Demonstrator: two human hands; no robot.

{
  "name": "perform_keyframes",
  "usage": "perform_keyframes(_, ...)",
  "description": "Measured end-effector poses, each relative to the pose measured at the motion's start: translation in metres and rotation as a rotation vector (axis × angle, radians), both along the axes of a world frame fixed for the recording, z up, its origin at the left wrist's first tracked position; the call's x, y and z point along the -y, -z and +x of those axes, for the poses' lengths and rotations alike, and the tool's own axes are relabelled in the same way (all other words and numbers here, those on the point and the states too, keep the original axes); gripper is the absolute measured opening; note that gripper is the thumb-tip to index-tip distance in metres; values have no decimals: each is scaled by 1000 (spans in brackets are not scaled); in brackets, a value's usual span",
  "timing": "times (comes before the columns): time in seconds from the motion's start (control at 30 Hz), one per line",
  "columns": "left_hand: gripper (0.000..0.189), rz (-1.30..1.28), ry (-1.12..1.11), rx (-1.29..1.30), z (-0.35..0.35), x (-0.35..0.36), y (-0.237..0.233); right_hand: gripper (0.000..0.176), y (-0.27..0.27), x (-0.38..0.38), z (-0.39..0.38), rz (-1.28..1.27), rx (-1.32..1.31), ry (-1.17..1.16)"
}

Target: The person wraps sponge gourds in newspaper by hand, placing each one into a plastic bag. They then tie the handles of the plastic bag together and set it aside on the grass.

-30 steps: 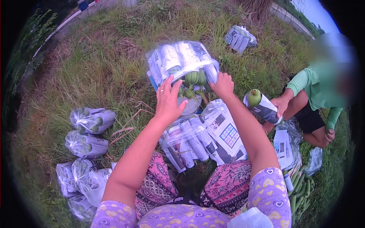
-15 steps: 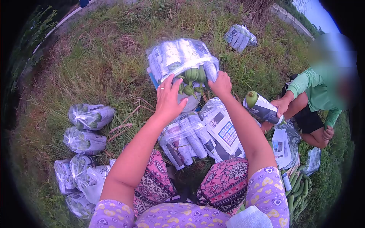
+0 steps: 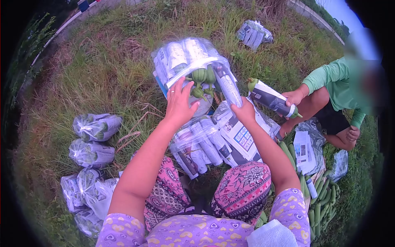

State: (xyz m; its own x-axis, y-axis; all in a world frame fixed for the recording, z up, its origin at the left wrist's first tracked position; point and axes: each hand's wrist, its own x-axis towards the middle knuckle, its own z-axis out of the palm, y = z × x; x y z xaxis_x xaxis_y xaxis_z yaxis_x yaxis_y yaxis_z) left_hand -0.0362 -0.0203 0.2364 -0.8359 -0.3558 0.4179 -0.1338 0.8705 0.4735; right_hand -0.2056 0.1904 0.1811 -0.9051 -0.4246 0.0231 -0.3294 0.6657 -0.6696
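Observation:
A clear plastic bag (image 3: 187,51) filled with newspaper-wrapped green vegetables (image 3: 199,75) stands in front of me, its mouth facing me. My left hand (image 3: 179,101), fingers spread, rests at the left of the bag's rim. My right hand (image 3: 244,110) grips the lower end of a paper-wrapped vegetable (image 3: 227,85), whose upper part lies at the right of the bag's mouth. To the right, a co-worker's hand (image 3: 293,98) holds another wrapped vegetable (image 3: 271,97), its green tip showing. Below the bag lie a filled plastic bag (image 3: 199,144) and newspaper sheets (image 3: 242,133).
Several filled plastic bags (image 3: 92,154) sit on the grass at left, and one bag (image 3: 254,34) lies at the upper right. The co-worker (image 3: 335,86) squats at right, near loose green vegetables (image 3: 325,201) and folded newspaper (image 3: 303,152).
My right hand has moved down from the bag's rim and now holds a wrapped vegetable slanting out of the bag's mouth. The co-worker's wrapped vegetable has come left and up, closer to the bag.

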Motion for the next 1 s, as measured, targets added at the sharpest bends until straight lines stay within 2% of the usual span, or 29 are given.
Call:
perform_keyframes(0.1, 69, -6, -21, 23, 2, 1, 0, 49, 38, -71, 32, -337, 236, 25)
perform_keyframes(0.17, 68, -24, -30, 27, 1, 2, 3, 43, 51, -116, 59, -587, 512, 146)
perform_keyframes(0.33, 68, -26, -8, 16, -3, -4, 3, 43, 156, -220, 70, -496, 513, 247)
perform_keyframes(0.47, 69, -40, 27, 43, -9, -16, 12, 44, 211, -240, 70, -354, 475, 332)
perform_keyframes(0.5, 69, -47, 30, 53, -10, -20, 12, 47, 215, -237, 70, -299, 440, 323)
perform_keyframes(0.6, 69, -29, 31, 107, -13, -26, 10, 50, 218, -235, 75, 94, 238, 175)
perform_keyframes(0.63, 69, -30, 26, 114, -14, -26, 10, 56, 225, -237, 74, 140, 324, 146)
perform_keyframes(0.73, 69, -53, 4, 107, -15, -23, 12, 66, 232, -224, 82, 501, 226, 203)
perform_keyframes(0.77, 70, -68, -3, 96, -15, -20, 14, 73, 231, -219, 85, 486, 208, 270)
perform_keyframes(0.87, 70, -74, -35, 72, -16, -14, 11, 73, 202, -208, 82, 296, 15, 300)
perform_keyframes(0.9, 70, -70, -45, 59, -16, -13, 10, 67, 198, -207, 76, 209, -128, 282)
perform_keyframes(1.0, 69, -78, -58, 6, -19, -12, 5, 61, 152, -196, 60, 35, -161, 218)
